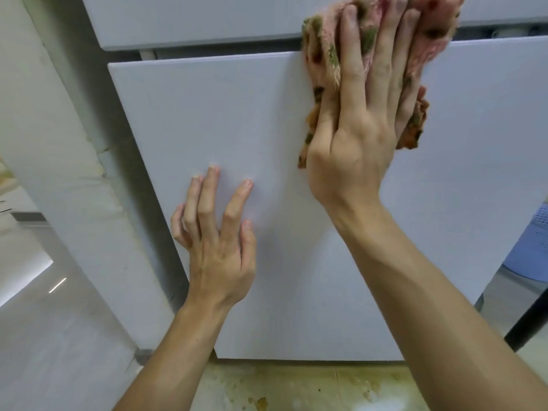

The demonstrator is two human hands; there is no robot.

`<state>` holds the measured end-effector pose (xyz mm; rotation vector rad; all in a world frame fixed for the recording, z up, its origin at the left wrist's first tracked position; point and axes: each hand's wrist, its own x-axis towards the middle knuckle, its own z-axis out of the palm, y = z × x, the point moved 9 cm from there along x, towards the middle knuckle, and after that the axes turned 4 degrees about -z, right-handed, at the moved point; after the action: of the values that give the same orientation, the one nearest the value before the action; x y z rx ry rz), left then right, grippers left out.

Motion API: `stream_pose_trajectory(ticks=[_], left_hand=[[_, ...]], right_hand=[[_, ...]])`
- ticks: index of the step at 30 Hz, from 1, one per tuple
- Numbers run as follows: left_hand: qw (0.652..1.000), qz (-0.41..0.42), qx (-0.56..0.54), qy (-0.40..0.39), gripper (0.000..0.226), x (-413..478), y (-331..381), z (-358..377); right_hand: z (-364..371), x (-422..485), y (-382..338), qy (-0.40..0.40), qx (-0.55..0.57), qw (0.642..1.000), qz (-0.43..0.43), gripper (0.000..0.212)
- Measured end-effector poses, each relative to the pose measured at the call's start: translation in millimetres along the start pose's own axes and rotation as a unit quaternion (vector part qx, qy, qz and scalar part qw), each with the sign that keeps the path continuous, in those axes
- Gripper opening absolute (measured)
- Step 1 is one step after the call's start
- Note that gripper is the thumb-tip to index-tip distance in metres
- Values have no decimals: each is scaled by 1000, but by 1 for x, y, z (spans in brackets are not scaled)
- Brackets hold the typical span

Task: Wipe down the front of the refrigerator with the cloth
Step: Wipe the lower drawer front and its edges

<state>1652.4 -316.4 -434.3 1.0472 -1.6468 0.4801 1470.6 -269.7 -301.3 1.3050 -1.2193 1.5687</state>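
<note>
Pressing the cloth [326, 48] flat with straightened fingers, the right hand [355, 137] works near the top edge of the lower door of the refrigerator [207, 120], the cloth bunched and spilling up over the gap to the panel above. The left hand [219, 241] is apart from it, lower down — fingertips spread and resting on the bare panel, holding nothing. To do this well, I'd say keep the palm flat, sweep in overlapping passes downward, and let the bracing hand steady the door — it could swing under pressure.
</note>
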Motion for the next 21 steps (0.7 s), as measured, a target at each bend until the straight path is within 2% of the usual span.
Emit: stream_pose_trajectory(ticks=[3, 6, 9, 12, 14, 15, 16, 18, 20, 21], left_hand=[[1000, -12, -14, 18, 63, 3, -5, -5], [999, -20, -24, 28, 66, 4, -12, -8], [999, -18, -19, 28, 71, 5, -17, -8], [1000, -14, -10, 11, 75, 6, -19, -7], [1000, -13, -3, 0, 77, 7, -20, -7], [1000, -13, 0, -3, 76, 8, -22, -7], [1000, -13, 1, -5, 75, 8, -23, -8], [1000, -10, -1, -7, 72, 7, -26, -10], [1000, -2, -3, -14, 71, 8, -30, -12], [1000, 0, -4, -17, 70, 9, -32, -12]], right_hand=[[5, -12, -10, -7, -27, 999, -44, 52], [14, -71, -15, -100, -17, 980, -172, 59], [21, -182, 5, -252, -29, 926, -279, 76], [19, -281, 36, -422, -64, 842, -330, 79], [14, -299, 47, -473, -63, 811, -338, 73], [13, -295, 48, -476, -60, 808, -341, 72], [13, -283, 45, -459, -52, 816, -346, 71], [12, -232, 30, -374, -25, 870, -321, 74], [9, -156, 13, -246, 4, 940, -235, 66], [8, -116, 3, -188, 11, 965, -185, 60]])
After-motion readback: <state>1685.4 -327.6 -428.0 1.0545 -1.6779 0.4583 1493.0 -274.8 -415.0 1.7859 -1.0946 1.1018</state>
